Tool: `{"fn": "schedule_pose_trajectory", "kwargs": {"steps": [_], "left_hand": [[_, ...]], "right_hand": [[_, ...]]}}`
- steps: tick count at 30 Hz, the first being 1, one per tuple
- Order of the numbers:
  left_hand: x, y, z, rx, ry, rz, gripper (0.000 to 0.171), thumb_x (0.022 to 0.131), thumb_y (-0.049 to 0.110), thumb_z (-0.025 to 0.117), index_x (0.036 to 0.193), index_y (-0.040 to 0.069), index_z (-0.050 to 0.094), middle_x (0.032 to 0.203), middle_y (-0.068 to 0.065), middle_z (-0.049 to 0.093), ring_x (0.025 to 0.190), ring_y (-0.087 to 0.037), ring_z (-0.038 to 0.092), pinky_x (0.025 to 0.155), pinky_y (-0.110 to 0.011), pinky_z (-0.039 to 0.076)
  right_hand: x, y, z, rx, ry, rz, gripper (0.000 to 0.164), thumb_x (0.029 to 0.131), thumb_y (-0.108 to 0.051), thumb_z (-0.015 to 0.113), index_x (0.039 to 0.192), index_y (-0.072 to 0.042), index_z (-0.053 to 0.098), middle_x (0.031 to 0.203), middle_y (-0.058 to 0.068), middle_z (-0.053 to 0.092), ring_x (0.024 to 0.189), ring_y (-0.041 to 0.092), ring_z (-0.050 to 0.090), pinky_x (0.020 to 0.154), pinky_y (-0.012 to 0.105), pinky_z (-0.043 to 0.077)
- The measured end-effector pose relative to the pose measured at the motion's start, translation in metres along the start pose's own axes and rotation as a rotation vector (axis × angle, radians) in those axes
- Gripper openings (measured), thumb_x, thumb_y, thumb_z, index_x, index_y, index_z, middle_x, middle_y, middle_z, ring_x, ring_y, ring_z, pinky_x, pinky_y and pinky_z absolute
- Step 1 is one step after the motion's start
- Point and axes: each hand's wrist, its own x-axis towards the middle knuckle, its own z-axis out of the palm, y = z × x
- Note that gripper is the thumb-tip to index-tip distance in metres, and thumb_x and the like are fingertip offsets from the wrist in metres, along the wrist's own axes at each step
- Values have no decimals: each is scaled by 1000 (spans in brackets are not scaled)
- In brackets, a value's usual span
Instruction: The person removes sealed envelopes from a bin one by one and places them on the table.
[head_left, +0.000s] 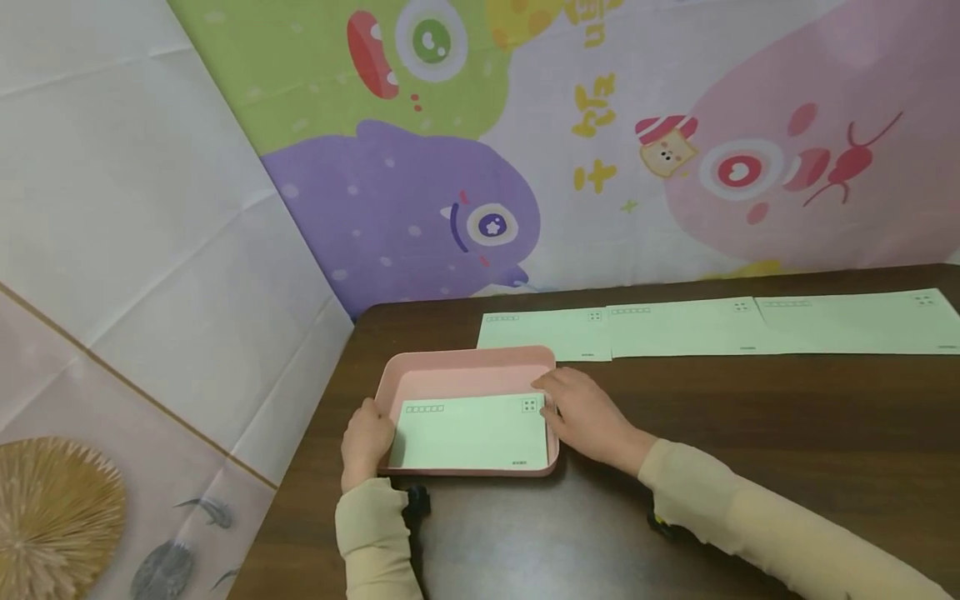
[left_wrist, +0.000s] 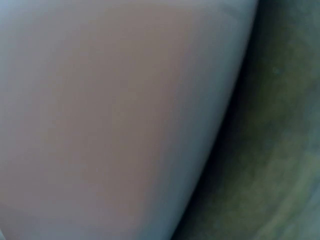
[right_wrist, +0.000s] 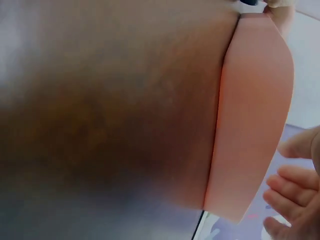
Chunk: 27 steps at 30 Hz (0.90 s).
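Note:
A pink rectangular tray [head_left: 465,363] sits on the dark wooden table, and a pale green envelope [head_left: 468,437] lies face up in its front part. The envelope has a row of small boxes and a stamp square printed on it. My left hand [head_left: 367,442] grips the tray's left rim. Over at the right rim, my right hand [head_left: 592,414] reaches in, fingertips close by the envelope's right edge. The right wrist view shows the tray's outer wall [right_wrist: 255,115] and loosely bent, spread fingers [right_wrist: 295,182] beside its rim. A blurred pink surface fills most of the left wrist view.
Three more pale green envelopes, the left [head_left: 540,333], middle [head_left: 682,329] and right [head_left: 855,325], form a row along the back of the table [head_left: 750,433]. Behind the table hangs a cartoon-printed cloth [head_left: 600,233]. A pale patterned sheet [head_left: 172,275] covers the left side.

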Motion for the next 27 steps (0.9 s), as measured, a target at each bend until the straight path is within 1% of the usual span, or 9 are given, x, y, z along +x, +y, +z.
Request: {"fn": "schedule_pose_trajectory", "kwargs": {"steps": [2,5,8,11,16,20,27], "left_hand": [[0,0,0,1,-2,3,38,85,12,34,117,-8,37,109,-28,47,96,-41,47,79,-52,36],[-1,0,0,-3,-3,7,38,85,11,34,117,-9,37,108,-28,47,96,-42,47,78,-53,36],[-2,-1,0,-6,-3,2,38,84,11,35,117,-9,37,107,-29,47,95,-42,47,78,-52,36],[-3,-1,1,-7,0,-4,38,85,11,35,116,-9,37,107,-29,47,95,-42,47,78,-52,36],[-3,-1,1,-4,5,-1,37,84,11,35,115,-9,38,106,-28,48,94,-42,48,77,-52,36],[-3,0,0,-3,4,-4,36,84,11,35,114,-9,39,105,-28,48,94,-41,48,77,-52,36],[-2,2,0,-5,5,-12,37,85,11,35,116,-9,37,107,-28,47,96,-41,47,78,-52,36]], "right_hand": [[3,-2,1,-20,-27,-41,31,76,-16,59,105,-4,55,100,4,56,96,15,48,88,32,33],[5,-4,4,-50,-96,-53,35,76,-21,60,105,-4,55,99,4,56,94,15,49,89,35,31],[7,-5,7,-98,-186,-34,41,75,-29,59,107,-4,54,101,4,54,96,17,48,93,41,27],[8,-5,8,-137,-268,-6,52,74,-38,58,114,-5,51,109,5,52,104,19,45,96,45,21],[11,-7,7,-189,-368,34,67,74,-45,57,125,-4,40,121,7,45,114,20,37,99,46,14],[11,-8,6,-217,-408,53,72,74,-47,55,128,-3,35,125,8,41,118,21,33,99,46,12],[11,-9,7,-241,-411,56,72,75,-46,54,128,-2,34,126,10,39,119,22,31,99,46,12]]}}
